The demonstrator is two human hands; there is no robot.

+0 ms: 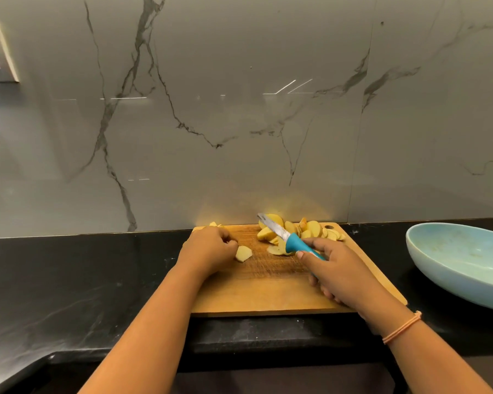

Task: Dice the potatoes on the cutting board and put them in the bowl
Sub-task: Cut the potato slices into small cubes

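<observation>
A wooden cutting board [268,288] lies on the black counter. Several potato slices [310,230] are piled at its far right corner. One stack of slices [244,253] lies apart near the board's left side, and my left hand [208,248] holds it with curled fingers from the left. A small potato bit [214,224] shows behind that hand. My right hand [336,268] grips a knife by its blue handle [295,243]. The blade [272,225] points up and away over the pile. A light blue bowl [439,268] stands at the right; I see no potato in it.
The grey marble backsplash [239,123] rises right behind the board. The black counter [83,274] stretches to the left, and its front edge runs just below the board. A pale band circles my right wrist [402,327].
</observation>
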